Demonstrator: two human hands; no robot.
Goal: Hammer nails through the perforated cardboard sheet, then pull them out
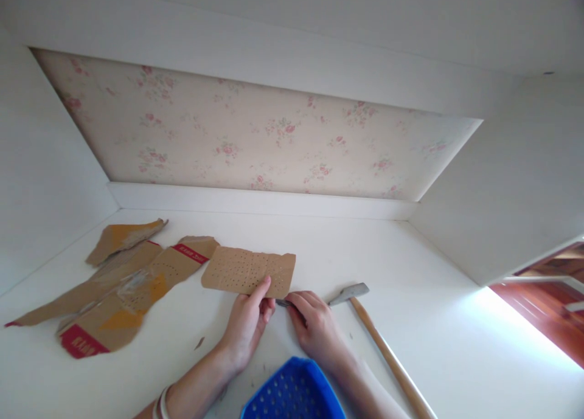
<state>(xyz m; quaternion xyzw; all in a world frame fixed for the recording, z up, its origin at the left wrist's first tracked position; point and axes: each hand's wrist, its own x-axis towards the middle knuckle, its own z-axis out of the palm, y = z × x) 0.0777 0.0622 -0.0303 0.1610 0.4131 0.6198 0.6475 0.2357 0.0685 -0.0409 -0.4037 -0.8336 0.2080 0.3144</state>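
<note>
My left hand [249, 325] grips a flat piece of cardboard [244, 270] by its lower edge, thumb on top. Many small holes dot the cardboard, which is held a little above the white surface. Close beside it, my right hand [312, 322] is closed on a thin dark metal piece [282, 302]. The metal tip pokes out toward my left fingers; its exact kind is hidden by the hand. Just right of that hand lies a hammer [383, 346] with a grey metal head and a wooden handle. In front of me, between my forearms, stands a blue perforated basket [296, 391].
Torn cardboard scraps [132, 291] with red and orange print lie at the left. White side panels and a floral-papered wall [274, 139] enclose the white surface [447, 340]. Small brown bits [199, 343] are scattered near my left forearm. Reddish wooden flooring [542, 312] shows at far right.
</note>
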